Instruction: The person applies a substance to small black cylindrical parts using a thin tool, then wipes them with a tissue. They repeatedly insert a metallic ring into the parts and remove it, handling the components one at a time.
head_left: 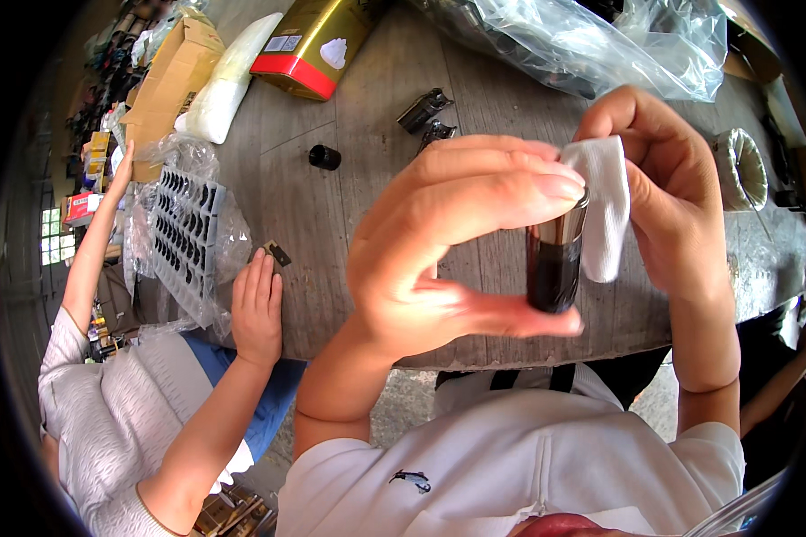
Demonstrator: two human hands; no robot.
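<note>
My left hand is closed on a glossy black cylindrical tube, its fingers at the upper end and its thumb at the lower end. A brownish shiny band shows near the tube's top. Pinched in my right hand is a folded white cloth, which hangs down along the tube's right side and touches its upper end. Just beyond my left hand lie two dark glossy clip-like pieces, one in full sight and the other partly covered by the hand. A short black cap lies farther left.
To the left, a co-worker's hand rests on the table by a small dark plate. A plastic-wrapped tray of black parts stands there. At the back are a gold-and-red box and a clear plastic bag; a lined round container stands right.
</note>
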